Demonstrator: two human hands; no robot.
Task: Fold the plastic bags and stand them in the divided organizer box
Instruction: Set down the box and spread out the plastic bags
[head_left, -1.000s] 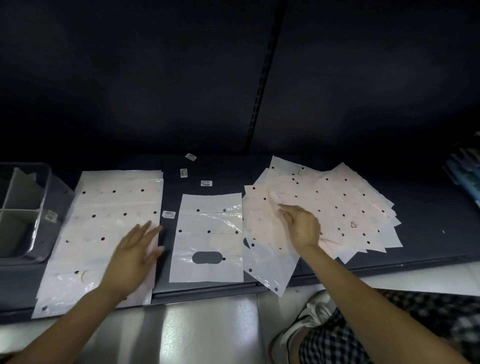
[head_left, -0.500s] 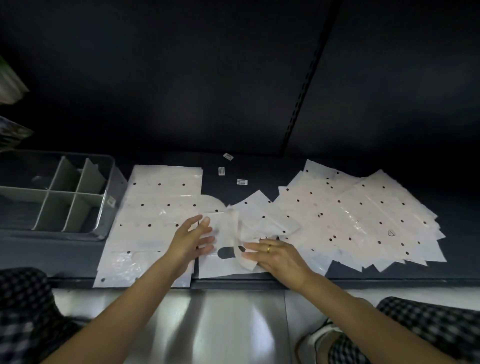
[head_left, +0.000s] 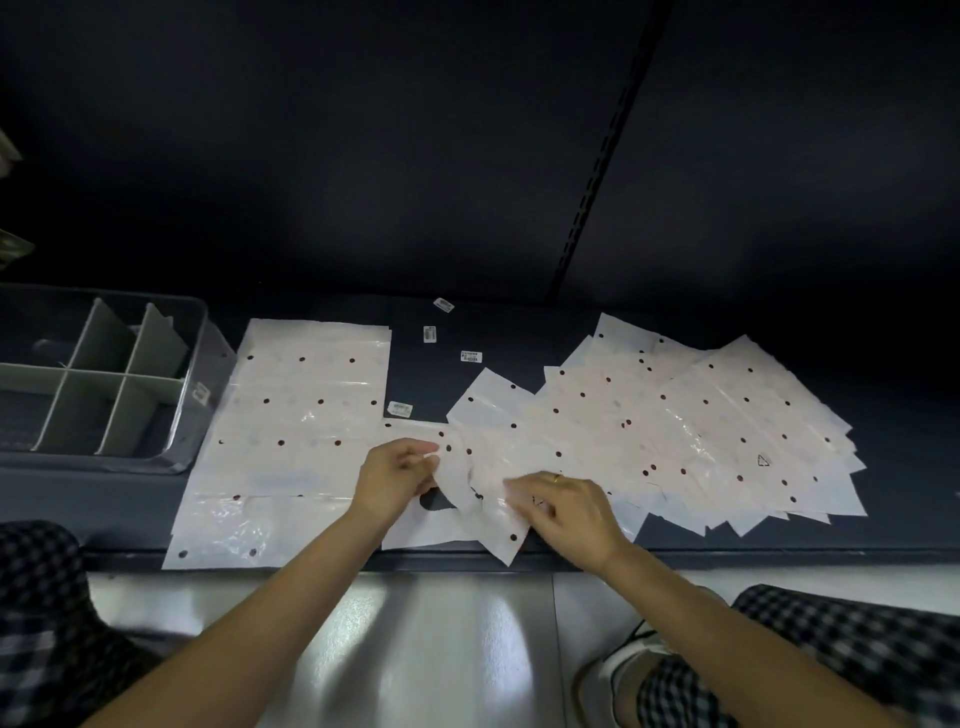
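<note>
1. Head view, looking down on a dark shelf (head_left: 519, 332) where I work; its back wall is nearly black and I can make out only a slotted upright strip (head_left: 597, 182) there.
2. My left hand (head_left: 395, 480) has its fingers curled and pinches the left edge of a crumpled plastic bag (head_left: 488, 467) near the shelf's front edge, at the middle.
3. My right hand (head_left: 569, 514) lies on the same bag's right part with the fingers bent onto the film; they seem to grip it, but blur hides the fingertips. A ring shows on one finger.
4. This bag is thin, whitish, semi-transparent film with dark dots, and its folds are too tangled to read. A dark oval handle cut-out (head_left: 435, 501) shows partly under the left hand.
5. A flat stack of bags (head_left: 291, 415) lies left of it, rectangular and glossy in patches, reaching the front edge.
6. A fanned pile of bags (head_left: 727, 415) spreads toward the shelf's right side, the sheets overlapping at angles, so I cannot count them.
7. The divided organizer box (head_left: 200, 374) sits at the left end, clear-walled with grey dividers; its left part is cut off by the frame.
8. Small white labels (head_left: 471, 356) lie scattered toward the back; their print is unreadable.
9. Checked fabric (head_left: 41, 597) shows at both lower corners, and a shoe (head_left: 623, 670) is partly cut off at the bottom.
</note>
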